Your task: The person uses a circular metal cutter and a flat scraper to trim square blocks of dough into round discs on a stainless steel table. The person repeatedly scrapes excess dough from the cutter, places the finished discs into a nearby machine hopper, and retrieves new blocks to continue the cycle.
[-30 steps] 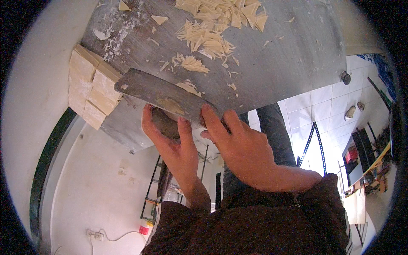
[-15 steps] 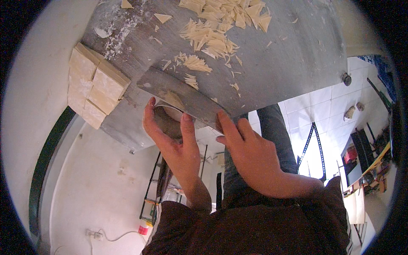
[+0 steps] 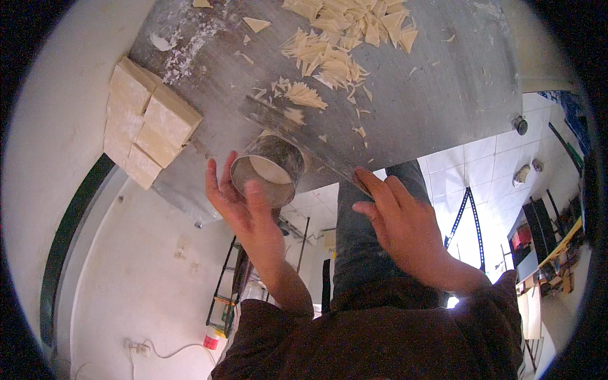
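Note:
My right hand is closed around the near end of a wide, flat-bladed knife. The blade now shows nearly edge-on and slants up to the left over the grey work surface. Beside it, near the table's front edge, is a short round metal ring, with something pale inside. My left hand has its fingers spread at the ring's left side, the thumb blurred in front of its rim; contact there is unclear. Beyond the blade lie thin cut pieces of pale dough.
Stacked square dough sheets sit at the table's left edge by the wall. Loose flour is scattered at the far left. A dark knob sits at the right corner. Below the table stands a thin metal rack.
The knife has turned from showing its broad face to nearly edge-on, and my right hand has shifted right. My left fingers have spread, uncovering more of the ring.

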Demonstrator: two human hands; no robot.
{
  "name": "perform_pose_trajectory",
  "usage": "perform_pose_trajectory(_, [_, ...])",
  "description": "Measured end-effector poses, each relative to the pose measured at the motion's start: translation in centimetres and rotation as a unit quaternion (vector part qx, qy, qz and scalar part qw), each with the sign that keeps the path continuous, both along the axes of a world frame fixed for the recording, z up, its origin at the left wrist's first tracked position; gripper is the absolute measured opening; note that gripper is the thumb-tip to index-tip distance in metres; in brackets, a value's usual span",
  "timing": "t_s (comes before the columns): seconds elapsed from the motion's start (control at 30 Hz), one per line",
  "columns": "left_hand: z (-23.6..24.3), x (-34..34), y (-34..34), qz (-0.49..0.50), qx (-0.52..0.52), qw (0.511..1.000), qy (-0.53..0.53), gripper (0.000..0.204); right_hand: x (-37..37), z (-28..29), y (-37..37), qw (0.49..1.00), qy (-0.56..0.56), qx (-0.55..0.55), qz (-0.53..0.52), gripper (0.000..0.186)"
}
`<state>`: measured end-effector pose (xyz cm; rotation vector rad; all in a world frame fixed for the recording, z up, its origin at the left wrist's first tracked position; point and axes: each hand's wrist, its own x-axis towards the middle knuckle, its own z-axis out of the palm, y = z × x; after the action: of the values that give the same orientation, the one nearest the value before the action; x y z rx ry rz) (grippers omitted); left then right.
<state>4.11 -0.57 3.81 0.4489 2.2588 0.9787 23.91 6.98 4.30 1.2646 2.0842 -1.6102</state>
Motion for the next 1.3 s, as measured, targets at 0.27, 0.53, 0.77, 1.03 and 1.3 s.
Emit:
perform_pose_trajectory(0.27, [0.5, 1.8, 0.7, -0.056, -0.06, 0.996, 0.018, 0.083, -0.7, -0.1, -0.9, 0.993, 0.039, 0.102, 0.04, 0.049])
perform_pose_trajectory(0.53, [0.1, 1.4, 0.8, -0.082, -0.063, 0.994, 0.031, 0.081, -3.0, -1.0, -0.8, 0.991, 0.043, 0.127, 0.011, 0.051])
perform_pose_trajectory(0.77, [0.0, 1.4, 0.5, -0.082, -0.072, 0.993, 0.036, 0.077, -3.1, 0.0, -0.4, 0.993, -0.007, 0.11, 0.044, 0.048])
perform_pose_trajectory(1.03, [-0.1, 1.2, 0.8, -0.094, -0.06, 0.993, 0.043, 0.076, -3.6, -0.1, 0.0, 0.998, -0.028, 0.028, 0.046, 0.045])
perform_pose_trajectory(1.3, [-0.7, 0.4, 0.1, -0.013, 0.006, 1.0, -0.006, 0.068, -3.1, -1.0, 0.7, 0.998, 0.005, 0.032, -0.048, 0.043])
